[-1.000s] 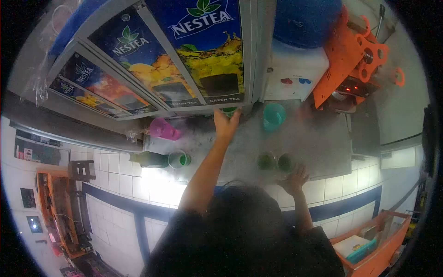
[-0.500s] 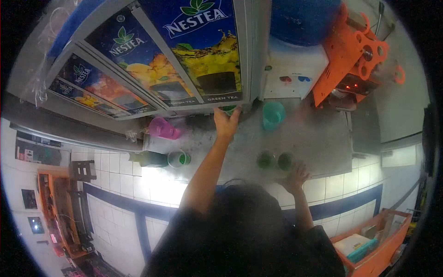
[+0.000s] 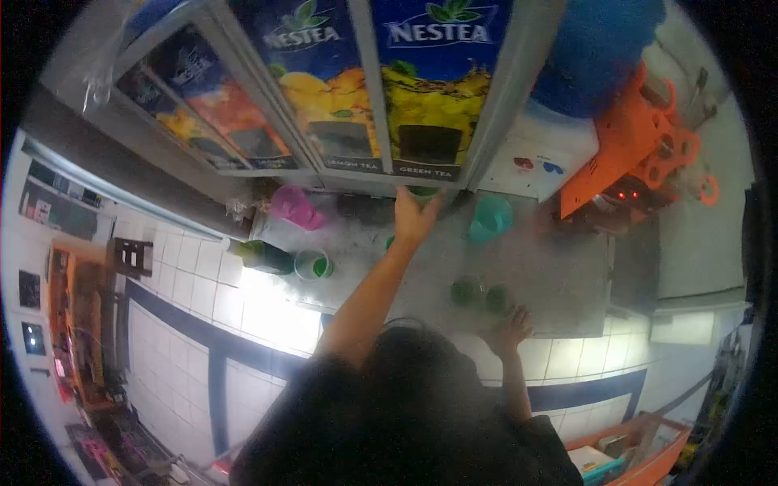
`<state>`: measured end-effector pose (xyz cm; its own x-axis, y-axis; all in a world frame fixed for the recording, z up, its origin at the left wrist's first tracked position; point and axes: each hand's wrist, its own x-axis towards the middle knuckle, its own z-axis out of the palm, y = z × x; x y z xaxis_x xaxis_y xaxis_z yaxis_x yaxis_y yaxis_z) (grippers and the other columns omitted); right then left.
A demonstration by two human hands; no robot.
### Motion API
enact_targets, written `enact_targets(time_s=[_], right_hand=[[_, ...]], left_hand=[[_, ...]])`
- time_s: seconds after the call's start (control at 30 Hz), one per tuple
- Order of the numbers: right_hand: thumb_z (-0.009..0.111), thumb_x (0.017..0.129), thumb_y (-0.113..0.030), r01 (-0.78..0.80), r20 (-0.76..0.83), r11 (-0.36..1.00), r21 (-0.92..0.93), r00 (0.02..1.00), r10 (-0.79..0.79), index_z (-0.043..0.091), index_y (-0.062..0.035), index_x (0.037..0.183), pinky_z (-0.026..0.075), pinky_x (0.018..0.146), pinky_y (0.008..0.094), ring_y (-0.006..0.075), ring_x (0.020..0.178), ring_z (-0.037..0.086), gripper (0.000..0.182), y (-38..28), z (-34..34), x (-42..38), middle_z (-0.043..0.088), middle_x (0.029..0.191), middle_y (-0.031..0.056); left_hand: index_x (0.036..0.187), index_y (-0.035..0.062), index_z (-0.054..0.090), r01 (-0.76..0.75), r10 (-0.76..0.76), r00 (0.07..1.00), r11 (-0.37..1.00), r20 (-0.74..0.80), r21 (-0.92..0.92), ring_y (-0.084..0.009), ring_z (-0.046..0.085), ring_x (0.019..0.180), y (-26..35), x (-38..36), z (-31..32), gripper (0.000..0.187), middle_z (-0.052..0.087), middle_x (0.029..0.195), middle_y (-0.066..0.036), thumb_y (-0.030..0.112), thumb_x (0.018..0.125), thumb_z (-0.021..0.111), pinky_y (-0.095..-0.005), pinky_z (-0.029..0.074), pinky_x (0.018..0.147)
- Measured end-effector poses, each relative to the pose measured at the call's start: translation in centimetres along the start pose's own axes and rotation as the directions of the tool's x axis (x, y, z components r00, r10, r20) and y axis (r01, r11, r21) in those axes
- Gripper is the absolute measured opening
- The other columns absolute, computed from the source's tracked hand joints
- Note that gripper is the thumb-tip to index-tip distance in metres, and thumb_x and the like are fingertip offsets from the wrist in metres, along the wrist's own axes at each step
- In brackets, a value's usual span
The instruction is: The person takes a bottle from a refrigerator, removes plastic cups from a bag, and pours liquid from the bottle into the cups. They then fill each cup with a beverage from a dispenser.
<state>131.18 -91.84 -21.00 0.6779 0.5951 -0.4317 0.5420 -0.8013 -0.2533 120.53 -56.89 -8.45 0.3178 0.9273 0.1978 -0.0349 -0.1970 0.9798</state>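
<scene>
My left hand (image 3: 413, 217) reaches across the steel counter (image 3: 559, 267) and grips a green cup (image 3: 423, 193) standing under the "Green Tea" spout of the Nestea dispenser (image 3: 438, 89). The hand hides most of the cup. My right hand (image 3: 506, 330) rests with fingers spread on the counter's near edge. Just beyond it stand two cups of green drink (image 3: 466, 290), side by side.
A teal pitcher (image 3: 490, 217) stands right of the held cup, a pink pitcher (image 3: 293, 206) to its left. A green bottle (image 3: 263, 257) and a green cup (image 3: 314, 264) sit at the counter's left end. An orange machine (image 3: 640, 154) and a white water dispenser (image 3: 539, 158) stand at the right.
The view has swung and tilted, so everything sits differently in frame. My left hand stays on the cup under the spout. My right hand stays at the counter edge.
</scene>
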Motion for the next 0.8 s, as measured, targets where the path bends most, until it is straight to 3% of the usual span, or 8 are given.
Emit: enact_targets(time_s=[0.03,0.1,0.33,0.4,0.53,0.6,0.7,0.8], right_hand=[[0.075,0.059,-0.079,-0.026,0.038,0.999,-0.032,0.999,0.028,0.002,0.0047,0.154,-0.001,0.108,0.0759,0.0490,0.148,-0.008,0.147,0.0,-0.1,0.2,-0.005,0.159,0.0333],[0.075,0.059,-0.079,-0.029,0.037,0.999,-0.034,0.999,0.031,0.001,0.0044,0.154,-0.001,0.108,0.0755,0.0485,0.148,-0.009,0.147,-0.1,0.0,0.4,-0.005,0.159,0.0329],[0.075,0.059,-0.079,-0.036,0.043,0.999,-0.034,0.998,0.038,-0.007,0.0052,0.153,0.000,0.110,0.0732,0.0473,0.148,-0.010,0.150,-1.6,-0.8,0.1,-0.003,0.159,0.0324],[0.076,0.060,-0.077,-0.031,0.049,0.997,-0.065,0.998,0.034,-0.007,0.0035,0.154,0.000,0.111,0.0730,0.0476,0.148,-0.010,0.149,-1.0,0.1,0.6,-0.004,0.159,0.0322],[0.078,0.060,-0.075,-0.044,0.045,0.994,-0.101,0.998,0.049,-0.008,0.0015,0.154,0.001,0.111,0.0723,0.0481,0.147,-0.011,0.148,1.7,3.3,3.3,-0.006,0.159,0.0317],[0.078,0.060,-0.075,-0.051,0.024,0.990,-0.128,0.998,0.054,-0.008,0.0013,0.154,0.001,0.111,0.0720,0.0481,0.147,-0.012,0.148,3.9,5.3,4.7,-0.007,0.159,0.0315],[0.078,0.060,-0.074,-0.067,-0.016,0.983,-0.171,0.998,0.066,-0.009,0.0010,0.154,0.001,0.112,0.0714,0.0482,0.147,-0.012,0.148,7.5,8.6,7.0,-0.008,0.159,0.0313],[0.079,0.060,-0.074,-0.106,-0.069,0.968,-0.227,0.993,0.092,-0.009,0.0007,0.154,0.001,0.112,0.0709,0.0483,0.147,-0.013,0.148,11.2,11.5,9.3,-0.009,0.159,0.0311]], left_hand=[[0.125,-0.0055,0.042,0.005,-0.005,1.000,1.000,-0.022,-0.009,-0.0355,0.062,0.107,0.0,0.0,-0.1,0.063,0.061,0.118,-0.025,0.021,0.080,0.078,-0.0393,0.047,0.092],[0.126,-0.0066,0.041,-0.049,0.052,0.999,0.985,-0.016,0.168,-0.0396,0.061,0.110,1.0,-0.5,-0.5,0.065,0.060,0.120,-0.028,0.023,0.081,0.078,-0.0410,0.047,0.093],[0.127,-0.0058,0.041,0.000,0.007,0.996,0.997,-0.085,0.077,-0.0453,0.059,0.111,-0.7,-0.2,-0.3,0.069,0.059,0.117,-0.030,0.027,0.080,0.079,-0.0463,0.047,0.093],[0.129,-0.0057,0.040,-0.113,0.132,0.987,0.975,-0.094,0.190,-0.0472,0.058,0.109,-0.9,-0.4,-0.6,0.071,0.060,0.115,-0.030,0.025,0.078,0.079,-0.0483,0.047,0.092],[0.131,-0.0057,0.040,-0.073,0.097,0.986,0.981,-0.133,0.180,-0.0472,0.058,0.109,-2.2,0.0,-0.6,0.074,0.060,0.114,-0.030,0.024,0.075,0.078,-0.0492,0.047,0.092],[0.132,-0.0054,0.040,-0.194,0.215,0.969,0.967,-0.124,0.162,-0.0466,0.058,0.109,-2.6,-0.2,-0.9,0.076,0.060,0.113,-0.029,0.025,0.074,0.078,-0.0497,0.047,0.093],[0.134,-0.0045,0.038,-0.079,0.089,0.995,0.981,-0.047,0.180,-0.0456,0.059,0.109,-2.2,0.0,-1.5,0.081,0.060,0.112,-0.029,0.028,0.073,0.079,-0.0504,0.046,0.094],[0.135,-0.0052,0.037,-0.077,0.096,0.993,0.966,-0.066,0.247,-0.0448,0.059,0.109,-2.3,0.0,-1.5,0.083,0.061,0.111,-0.029,0.031,0.073,0.079,-0.0511,0.046,0.095]])
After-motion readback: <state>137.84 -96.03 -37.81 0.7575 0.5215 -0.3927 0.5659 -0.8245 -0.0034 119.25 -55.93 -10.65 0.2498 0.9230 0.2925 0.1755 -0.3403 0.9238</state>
